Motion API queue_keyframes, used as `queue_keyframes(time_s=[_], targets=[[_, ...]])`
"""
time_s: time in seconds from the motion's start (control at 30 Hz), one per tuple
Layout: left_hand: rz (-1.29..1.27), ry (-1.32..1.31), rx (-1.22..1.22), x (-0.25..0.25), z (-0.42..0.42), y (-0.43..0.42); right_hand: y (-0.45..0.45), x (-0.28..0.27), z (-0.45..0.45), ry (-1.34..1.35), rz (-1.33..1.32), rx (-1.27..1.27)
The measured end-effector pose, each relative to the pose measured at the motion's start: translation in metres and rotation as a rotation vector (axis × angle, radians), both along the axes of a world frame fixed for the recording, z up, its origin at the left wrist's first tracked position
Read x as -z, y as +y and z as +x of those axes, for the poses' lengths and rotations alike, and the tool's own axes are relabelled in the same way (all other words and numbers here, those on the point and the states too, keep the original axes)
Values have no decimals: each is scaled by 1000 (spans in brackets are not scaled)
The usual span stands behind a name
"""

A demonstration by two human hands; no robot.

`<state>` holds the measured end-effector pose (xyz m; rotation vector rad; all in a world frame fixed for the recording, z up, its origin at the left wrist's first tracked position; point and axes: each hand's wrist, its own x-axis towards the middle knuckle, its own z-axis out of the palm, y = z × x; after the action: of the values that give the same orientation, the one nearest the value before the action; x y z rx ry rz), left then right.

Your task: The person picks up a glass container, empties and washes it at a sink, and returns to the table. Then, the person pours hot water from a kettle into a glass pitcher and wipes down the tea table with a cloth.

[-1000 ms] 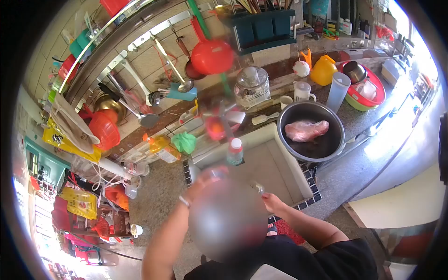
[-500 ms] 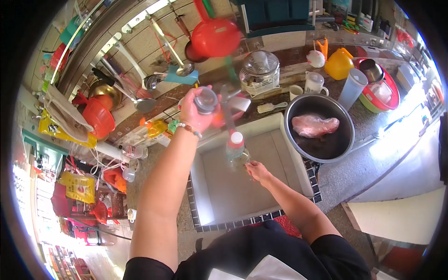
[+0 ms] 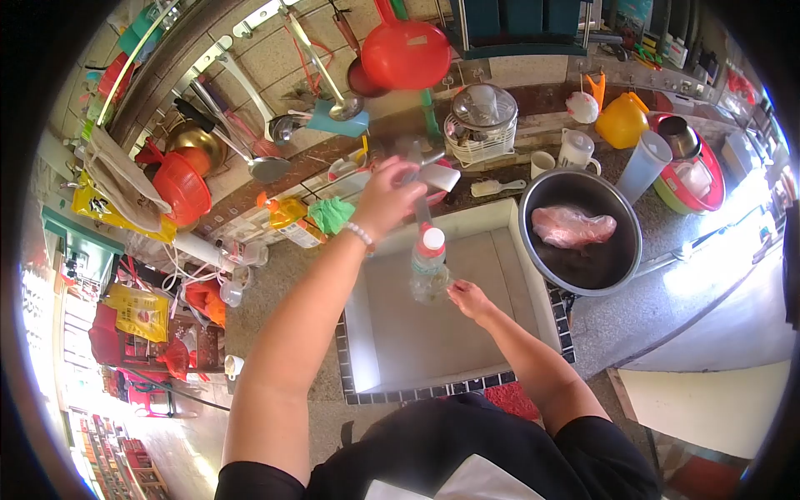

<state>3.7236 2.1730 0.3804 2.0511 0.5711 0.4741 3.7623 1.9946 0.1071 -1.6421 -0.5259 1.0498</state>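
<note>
Find the right hand (image 3: 471, 300) low over the sink (image 3: 396, 354), with a narrow grip, fingertips apparently closed on the near side of a clear cup (image 3: 437, 286). Locate that cup just below a clear bottle (image 3: 427, 262) with a red neck and white top, both in front of the tap (image 3: 422, 210). Cannot tell, through so much clear overlap, cup and bottle touching or apart. Note the left hand (image 3: 392, 200) raised at the tap, fingers bent toward a blurred grey thing (image 3: 408, 152); cannot tell the state of that grip, holding or merely near. For good handling here, pinch the cup firmly, as probably slick when wet, and hold it level, well inside the sink walls. Check its rim from above, allowing for the bottle in the line of sight. With the left hand, move lightly and settle the fingers before any push or pull, so as not to knock the bottle or the white block (image 3: 439, 177) just beside the tap. Swing neither forearm wide: give room to the pot (image 3: 583, 271) by the right corner of the sink, with raw meat (image 3: 573, 227) inside, and to the green bag (image 3: 332, 214) on the left.
</note>
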Motion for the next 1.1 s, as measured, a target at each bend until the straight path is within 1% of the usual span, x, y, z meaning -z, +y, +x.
queue_keyframes(time_s=[0.07,0.1,0.17,0.2,0.27,0.3,0.33,0.4,0.43,0.5,0.57,0.6,0.67,0.73,0.83,0.9,0.93,1.0,1.07,1.1], targets=[[179,28,24,13,1,8,11,29,-5,-85,21,2],[272,42,35,16,1,11,15,40,-1,-50,54,0],[351,56,58,19,-2,13,19,51,9,28,122,-5],[391,64,72,20,-3,13,14,43,12,78,157,51],[451,121,94,12,-5,11,-10,-1,11,107,90,38],[477,145,105,9,-5,9,-20,-14,14,117,54,32],[510,164,100,9,-5,7,-11,46,15,187,230,44],[580,201,88,8,-4,5,-9,36,11,139,166,63],[583,206,92,8,-3,6,-4,32,6,117,137,72],[591,222,102,9,-3,7,14,39,7,-90,168,78],[623,295,110,6,-5,6,24,42,10,-289,172,76],[638,331,114,4,-6,4,22,39,11,-341,161,97],[583,362,125,-1,-6,6,16,34,13,-448,139,137],[558,400,133,1,-8,5,12,45,13,-483,218,127],[551,438,152,2,-13,-1,19,56,8,-604,331,129],[517,416,163,-1,-17,-4,25,54,5,-591,327,145],[513,367,192,2,-21,2,27,50,5,-526,284,156],[495,325,117,8,-37,8,25,51,7,-429,234,161],[521,297,60,10,-63,10,12,72,21,-368,219,147],[455,280,24,14,-79,12,0,70,23,-260,142,103]])
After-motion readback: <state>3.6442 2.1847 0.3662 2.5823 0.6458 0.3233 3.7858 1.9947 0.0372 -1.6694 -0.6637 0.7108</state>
